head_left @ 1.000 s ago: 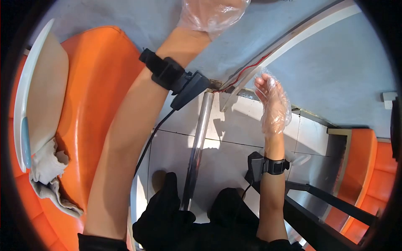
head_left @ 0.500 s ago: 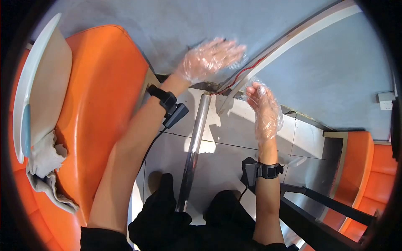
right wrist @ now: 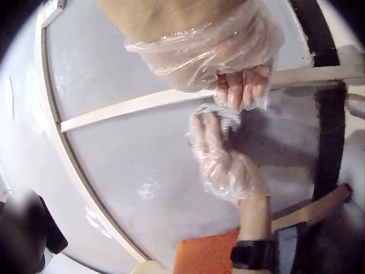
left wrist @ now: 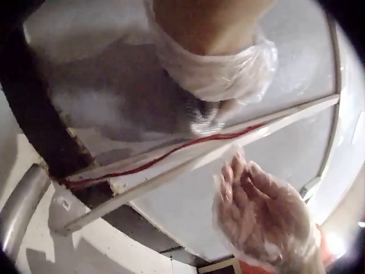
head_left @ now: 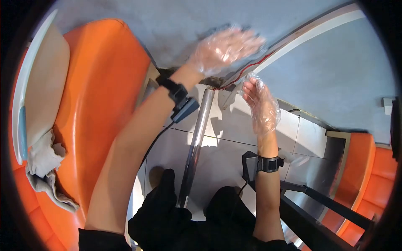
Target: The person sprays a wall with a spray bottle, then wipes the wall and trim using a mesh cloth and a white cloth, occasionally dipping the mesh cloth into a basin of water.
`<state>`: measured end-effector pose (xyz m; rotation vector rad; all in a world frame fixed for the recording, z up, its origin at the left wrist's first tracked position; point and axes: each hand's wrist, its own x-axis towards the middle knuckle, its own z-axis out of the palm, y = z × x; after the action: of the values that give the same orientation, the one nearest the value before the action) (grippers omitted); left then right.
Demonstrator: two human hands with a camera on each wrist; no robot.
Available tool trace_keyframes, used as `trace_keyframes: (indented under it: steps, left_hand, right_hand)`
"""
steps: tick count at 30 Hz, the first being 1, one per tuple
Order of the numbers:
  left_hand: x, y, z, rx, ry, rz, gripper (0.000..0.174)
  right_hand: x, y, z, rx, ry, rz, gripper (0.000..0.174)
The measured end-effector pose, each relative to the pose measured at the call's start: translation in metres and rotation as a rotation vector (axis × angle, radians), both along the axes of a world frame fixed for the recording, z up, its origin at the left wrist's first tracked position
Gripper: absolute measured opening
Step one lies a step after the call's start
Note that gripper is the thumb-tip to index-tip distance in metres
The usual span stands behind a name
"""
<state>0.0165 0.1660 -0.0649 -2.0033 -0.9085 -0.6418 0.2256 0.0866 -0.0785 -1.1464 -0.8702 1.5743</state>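
Note:
My left hand (head_left: pixel 226 48), in a clear plastic glove, reaches over the grey wall panel (head_left: pixel 159 33). A silvery mesh scrubber (left wrist: pixel 205 123) shows at its fingertips against the panel; the right wrist view has the scrubber (right wrist: pixel 228 119) beside the fingers of the left hand (right wrist: pixel 225 168), which hold it. The thumb's place is hard to see. My right hand (head_left: pixel 264 106), also gloved, hovers below the white strip (head_left: pixel 314 31), fingers loosely bent with nothing in them. A red wire (head_left: pixel 251 66) runs along the strip.
A metal pole (head_left: pixel 197 146) lies between the legs on the tiled floor (head_left: pixel 234 161). At left are an orange seat (head_left: pixel 100 83), a white basin (head_left: pixel 46 75) and grey cloths (head_left: pixel 44 157). A black frame (head_left: pixel 310 226) and another orange seat (head_left: pixel 356 167) stand at right.
My left hand has come down from the top edge of the head view, then shifted right and slightly up. My right hand has drifted a little left, its fingers still loosely bent.

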Motion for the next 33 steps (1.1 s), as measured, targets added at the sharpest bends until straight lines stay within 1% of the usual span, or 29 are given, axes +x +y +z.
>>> trace_keyframes:
  steps: [2, 4, 6, 7, 8, 9, 10, 11, 12, 13, 14, 15, 16, 17, 19, 20, 22, 23, 24, 26, 28, 29, 31, 32, 33]
  left_hand:
    - [-0.001, -0.025, -0.022, -0.418, -0.237, -0.139, 0.049]
    - [0.005, -0.057, -0.028, -0.575, -0.474, -0.099, 0.052]
    - [0.015, -0.077, -0.037, -0.712, -0.862, -0.088, 0.053]
    - [0.023, -0.084, -0.030, -0.708, -1.046, -0.096, 0.053]
    - [0.028, -0.091, -0.024, -0.808, -1.223, -0.074, 0.048]
    - [0.033, -0.095, -0.016, -0.903, -1.397, -0.052, 0.044]
    - [0.040, -0.092, -0.011, -0.949, -1.619, -0.191, 0.036]
    - [0.045, -0.095, -0.007, -1.053, -1.687, -0.132, 0.035]
    - [0.032, -0.120, -0.036, -1.132, -1.794, -0.110, 0.036]
    - [0.033, -0.128, -0.026, -1.127, -1.660, -0.081, 0.042]
    - [0.035, -0.136, -0.016, -1.166, -1.659, -0.159, 0.041]
    - [0.037, -0.142, -0.010, -1.207, -1.655, -0.237, 0.041]
    - [0.041, -0.144, -0.010, -1.139, -1.660, -0.328, 0.041]
    - [0.040, -0.147, -0.009, -1.133, -1.664, -0.333, 0.041]
    - [0.032, -0.154, 0.002, -1.223, -1.909, -0.536, 0.042]
    - [0.022, -0.159, 0.016, -1.237, -1.855, -0.342, 0.039]
    - [0.009, -0.157, 0.002, -1.082, -1.874, -0.310, 0.033]
    - [0.005, -0.156, -0.008, -1.023, -2.001, -0.367, 0.030]
    - [0.000, -0.157, -0.014, -0.990, -2.031, -0.368, 0.031]
    - [-0.011, -0.158, -0.027, -0.922, -2.049, -0.360, 0.032]
    - [-0.018, -0.158, -0.026, -0.932, -2.073, -0.318, 0.032]
    - [-0.022, -0.157, -0.027, -0.942, -2.096, -0.280, 0.033]
    - [-0.026, -0.154, -0.032, -0.952, -2.144, -0.280, 0.033]
    - [-0.027, -0.152, -0.035, -0.957, -2.193, -0.282, 0.033]
    - [-0.027, -0.151, -0.040, -0.958, -2.201, -0.280, 0.033]
  right_hand:
    - [0.000, 0.000, -0.001, 0.004, -0.005, -0.004, 0.038]
    - [-0.002, -0.004, 0.002, -0.041, -0.017, 0.016, 0.039]
    - [-0.005, -0.005, 0.005, 0.014, -0.070, 0.054, 0.050]
    - [-0.008, -0.007, 0.009, 0.033, -0.109, 0.056, 0.055]
    - [-0.010, -0.008, 0.006, 0.056, -0.093, 0.102, 0.069]
    - [-0.014, -0.009, 0.008, 0.002, -0.063, 0.112, 0.072]
    - [-0.020, -0.010, 0.013, -0.053, -0.031, 0.122, 0.076]
    - [-0.024, -0.016, 0.025, -0.076, 0.036, 0.139, 0.081]
    - [-0.046, -0.034, 0.002, -0.029, -0.072, 0.157, 0.077]
    - [-0.052, -0.034, 0.004, -0.006, -0.139, 0.159, 0.074]
    - [-0.060, -0.034, 0.001, 0.148, -0.084, 0.105, 0.067]
    - [-0.064, -0.036, 0.003, 0.133, 0.041, 0.058, 0.062]
    - [-0.067, -0.038, 0.011, 0.118, 0.166, 0.012, 0.057]
    - [-0.068, -0.034, 0.017, 0.126, 0.168, -0.018, 0.050]
    - [-0.066, -0.026, 0.032, 0.174, 0.043, -0.065, 0.047]
    - [-0.065, -0.019, 0.044, 0.332, -0.233, -0.157, 0.044]
    - [-0.061, 0.010, 0.064, 0.841, -0.454, -0.268, 0.046]
    - [-0.061, 0.022, 0.083, 0.996, -0.669, -0.372, 0.047]
    - [-0.063, 0.033, 0.105, 1.145, -0.888, -0.478, 0.048]
    - [-0.073, 0.059, 0.144, 1.536, -1.064, -0.610, 0.055]
    - [-0.085, 0.085, 0.157, 1.695, -1.245, -0.609, 0.056]
    - [-0.097, 0.085, 0.159, 1.927, -1.112, -0.420, 0.062]
    - [-0.104, 0.094, 0.147, 2.001, -1.090, -0.247, 0.066]
    - [-0.105, 0.104, 0.126, 1.920, -1.368, -0.248, 0.058]
    - [-0.105, 0.108, 0.103, 1.937, -1.425, -0.115, 0.059]
